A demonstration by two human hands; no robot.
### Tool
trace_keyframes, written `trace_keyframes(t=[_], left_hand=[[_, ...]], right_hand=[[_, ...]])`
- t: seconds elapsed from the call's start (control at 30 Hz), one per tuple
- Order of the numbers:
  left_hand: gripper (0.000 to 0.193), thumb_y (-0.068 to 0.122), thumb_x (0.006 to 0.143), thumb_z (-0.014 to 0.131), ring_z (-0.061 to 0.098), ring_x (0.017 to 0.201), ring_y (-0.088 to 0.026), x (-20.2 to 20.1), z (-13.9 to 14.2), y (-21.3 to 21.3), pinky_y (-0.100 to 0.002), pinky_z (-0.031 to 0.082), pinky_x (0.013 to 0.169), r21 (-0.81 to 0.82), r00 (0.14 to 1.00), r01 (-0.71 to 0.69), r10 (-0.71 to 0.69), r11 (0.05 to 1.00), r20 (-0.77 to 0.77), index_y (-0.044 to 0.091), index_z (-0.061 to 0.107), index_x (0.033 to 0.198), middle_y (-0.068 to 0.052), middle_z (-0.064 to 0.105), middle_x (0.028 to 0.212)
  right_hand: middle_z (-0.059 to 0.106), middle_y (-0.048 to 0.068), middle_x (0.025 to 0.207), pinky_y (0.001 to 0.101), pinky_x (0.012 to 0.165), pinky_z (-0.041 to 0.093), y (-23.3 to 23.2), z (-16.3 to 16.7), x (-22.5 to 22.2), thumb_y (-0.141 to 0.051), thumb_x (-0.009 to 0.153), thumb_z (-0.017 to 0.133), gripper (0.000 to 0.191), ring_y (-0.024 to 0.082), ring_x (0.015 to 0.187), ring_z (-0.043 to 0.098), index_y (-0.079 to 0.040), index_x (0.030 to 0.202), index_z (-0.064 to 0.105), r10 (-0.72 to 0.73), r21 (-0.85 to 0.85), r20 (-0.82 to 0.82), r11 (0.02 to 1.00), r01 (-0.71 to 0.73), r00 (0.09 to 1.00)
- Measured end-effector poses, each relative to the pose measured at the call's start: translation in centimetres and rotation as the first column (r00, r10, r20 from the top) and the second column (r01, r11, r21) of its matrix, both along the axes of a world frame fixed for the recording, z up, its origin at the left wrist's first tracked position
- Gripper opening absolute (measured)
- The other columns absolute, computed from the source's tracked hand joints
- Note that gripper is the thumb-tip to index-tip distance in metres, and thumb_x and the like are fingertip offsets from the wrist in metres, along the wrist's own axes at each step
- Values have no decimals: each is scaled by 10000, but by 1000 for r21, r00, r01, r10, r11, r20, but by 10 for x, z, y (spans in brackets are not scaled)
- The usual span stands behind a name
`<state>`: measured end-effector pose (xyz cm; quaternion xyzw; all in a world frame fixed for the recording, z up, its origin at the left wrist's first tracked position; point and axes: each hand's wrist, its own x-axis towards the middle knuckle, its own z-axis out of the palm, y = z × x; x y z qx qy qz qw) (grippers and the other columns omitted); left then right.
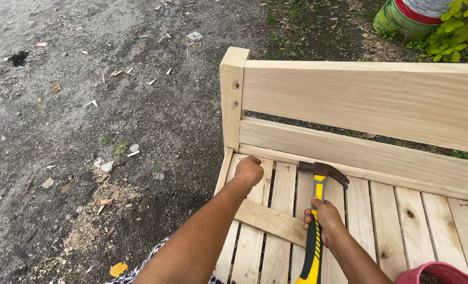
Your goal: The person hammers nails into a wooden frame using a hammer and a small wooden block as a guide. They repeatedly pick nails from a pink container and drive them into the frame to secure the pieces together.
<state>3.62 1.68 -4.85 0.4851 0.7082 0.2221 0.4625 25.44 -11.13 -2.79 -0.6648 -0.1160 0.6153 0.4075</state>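
**Hammer poised over slats of an unfinished wooden bench**

Head view, looking down: a person is kneeling or leaning at the left end of a pale, raw-wood bench [360, 100] w/ a plank backrest and slatted seat.

Right hand [326, 221] is gripping a claw hammer [316, 221] about mid-handle, fingers wrapped fully round the black-and-yellow grip. The dark steel head is pointing away from the person, sitting near the rear seat rail, just below the backrest. Whether the head is touching the wood or hovering just above, can't tell.

Left hand [248, 171] is closed in a loose fist, pressing on the outermost slats near the corner post. Fingers are curled under; if sth small is pinched inside, it's hidden.

A short loose board [270, 221] is lying diagonally across the slats btw. the two forearms.

Handling, as a judgement: the hammer is looking head-heavy and rigid; the rubbery grip should resist slipping. Holding lower on the handle would give more swing, mid-handle more control. The bench wood is looking stiff but soft-surfaced, likely denting under stray blows.

Around: dark gravelly ground [86, 131] at left w/ sawdust and wood chips; a pink container [436, 273] at bottom right corner; green leaves and a sack top right.
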Motion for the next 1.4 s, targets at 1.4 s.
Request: trace_keyframes(t=[1.4], left_hand=[[916,96,650,787,522,1262,-339,59,113,-103,-407,503,1020,193,427,901,-722,388,-544,60,403,1480,-161,544,1327]], right_hand=[[701,115,872,415,623,529,62,82,66,-346,937,713,339,229,659,597,-92,1159,675,782,-637,622,541,-550,49]])
